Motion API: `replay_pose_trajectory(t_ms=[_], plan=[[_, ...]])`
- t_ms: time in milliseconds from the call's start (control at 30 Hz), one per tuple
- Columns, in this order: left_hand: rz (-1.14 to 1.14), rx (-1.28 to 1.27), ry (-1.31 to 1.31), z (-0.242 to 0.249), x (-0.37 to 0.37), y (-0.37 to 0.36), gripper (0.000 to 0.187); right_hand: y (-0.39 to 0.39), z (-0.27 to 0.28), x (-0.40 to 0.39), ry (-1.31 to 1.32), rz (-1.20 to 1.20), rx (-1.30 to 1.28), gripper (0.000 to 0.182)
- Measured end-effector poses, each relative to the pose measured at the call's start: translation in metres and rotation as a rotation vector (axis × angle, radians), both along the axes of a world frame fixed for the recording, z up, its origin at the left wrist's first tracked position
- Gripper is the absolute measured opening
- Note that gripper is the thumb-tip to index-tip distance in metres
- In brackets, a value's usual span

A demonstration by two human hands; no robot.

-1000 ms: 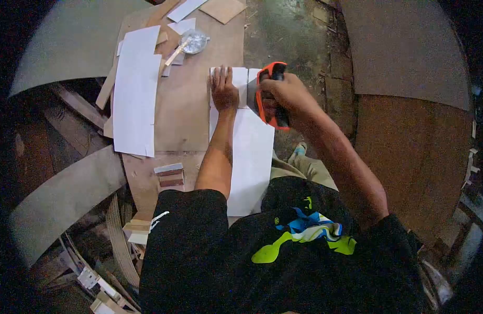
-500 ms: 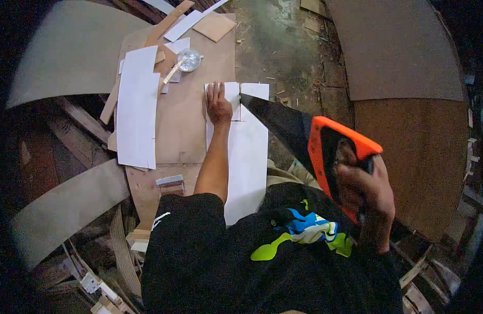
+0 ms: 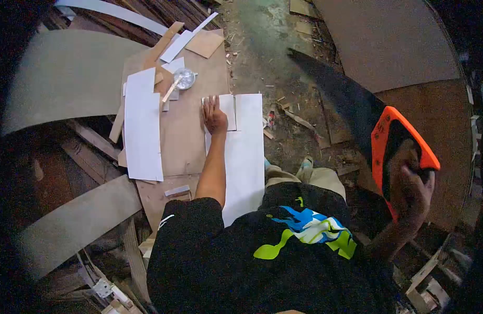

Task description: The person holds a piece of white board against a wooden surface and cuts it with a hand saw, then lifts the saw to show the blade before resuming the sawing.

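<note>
A white board [image 3: 245, 167] lies along the workbench, reaching back under my shirt. Near its far end are two dark lines, one lengthwise and one short crosswise, that meet. My left hand [image 3: 215, 119] rests flat on the board beside the lengthwise line, fingers stretched toward the far edge. Off to the right, my right hand [image 3: 411, 183] is wrapped round the orange handle of a handsaw [image 3: 338, 89]. The saw's dark blade points up and left, in the air and apart from the board.
On the workbench [image 3: 186, 133] lie a long white panel [image 3: 143, 125], a clear container [image 3: 184, 78] with a stick [image 3: 170, 90], and offcuts [image 3: 204, 44]. Scraps litter the floor [image 3: 252, 57]. Large brown sheets [image 3: 388, 42] stand at right. Curved panels [image 3: 79, 225] are at left.
The handsaw has come off the board's far end and swung out to the right with my right hand. My left hand stays on the board. The view has shifted slightly.
</note>
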State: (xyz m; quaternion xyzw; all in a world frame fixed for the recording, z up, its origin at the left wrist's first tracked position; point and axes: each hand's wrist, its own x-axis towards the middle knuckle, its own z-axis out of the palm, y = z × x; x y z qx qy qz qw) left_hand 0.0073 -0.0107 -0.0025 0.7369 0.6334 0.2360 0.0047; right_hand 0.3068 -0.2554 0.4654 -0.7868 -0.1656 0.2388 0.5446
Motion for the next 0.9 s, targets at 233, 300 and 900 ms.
replay_pose_trajectory(t_ms=[233, 300, 900], plan=[[-0.031, -0.02, 0.008, -0.004, -0.005, 0.006, 0.044, 0.014, -0.084, 0.057, -0.016, 0.109, -0.083, 0.013], [-0.015, -0.054, 0.022, 0.008, -0.001, 0.006, 0.045, -0.013, -0.153, 0.124, -0.127, 0.222, -0.132, 0.013], [0.369, -0.582, -0.126, 0.026, -0.001, 0.035, 0.109, 0.005, -0.232, 0.125, 0.132, 0.238, -0.204, 0.02]])
